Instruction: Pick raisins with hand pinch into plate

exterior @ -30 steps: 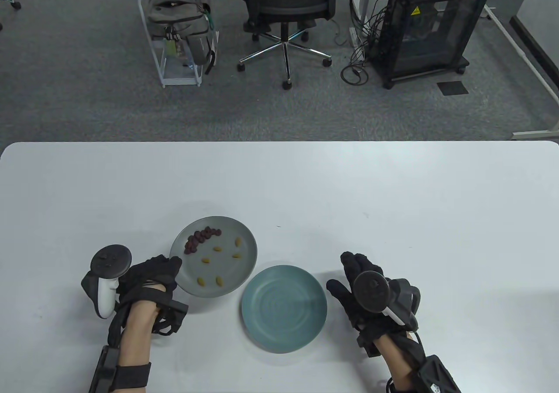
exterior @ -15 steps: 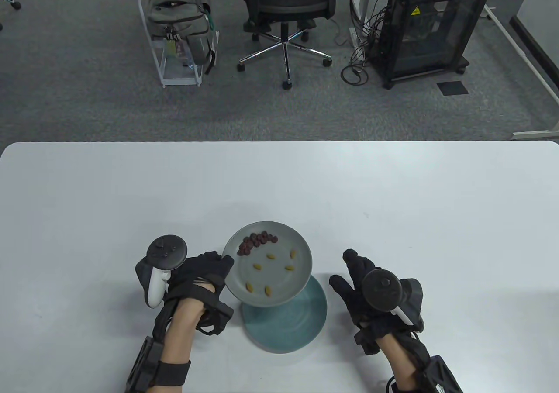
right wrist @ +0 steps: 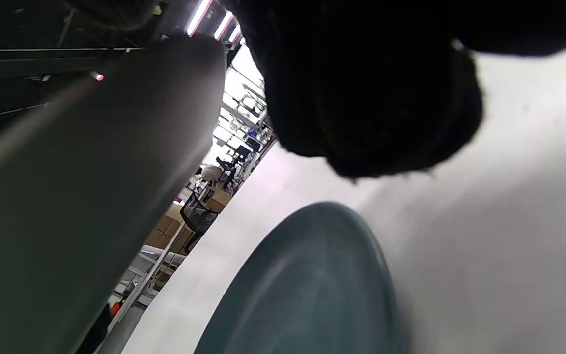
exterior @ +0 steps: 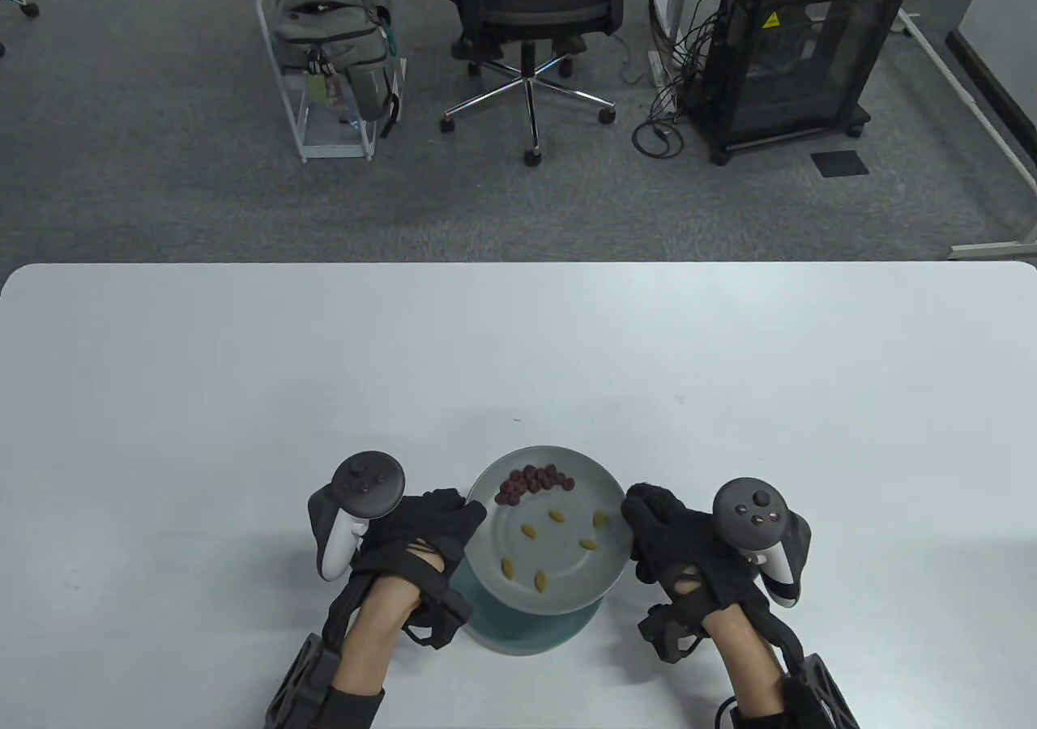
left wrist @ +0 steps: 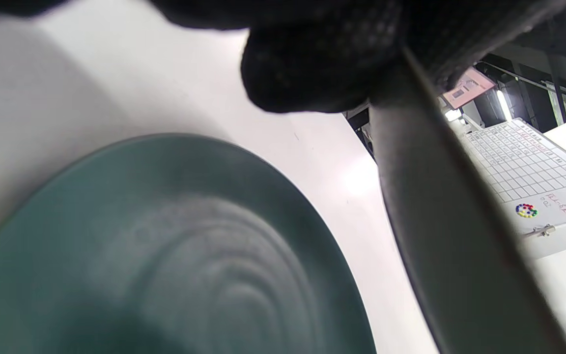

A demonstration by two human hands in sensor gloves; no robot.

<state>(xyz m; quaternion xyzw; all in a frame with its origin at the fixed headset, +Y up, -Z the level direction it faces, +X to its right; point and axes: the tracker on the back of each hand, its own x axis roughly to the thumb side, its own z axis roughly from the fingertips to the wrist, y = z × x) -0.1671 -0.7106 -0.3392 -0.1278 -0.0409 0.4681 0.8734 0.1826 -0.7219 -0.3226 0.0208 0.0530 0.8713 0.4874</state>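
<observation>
White table (exterior: pixel 243 373) carries the teal plate (exterior: pixel 518 636), and the gray plate (exterior: pixel 498 547) is held in the air right above it — probably so the raisins (exterior: pixel 535 482) travel only a short way. The left hand (exterior: pixel 429 526) grips its left rim, fingers closed on the edge. The right hand (exterior: pixel 676 530) touches the right rim, seemingly for support; its finger pose I cannot tell.

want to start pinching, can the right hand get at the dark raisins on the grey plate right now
Probably not yet: the right hand grips the grey plate's right rim while the left hand holds the other side. The dark raisins lie uncovered at the far rim.
</observation>
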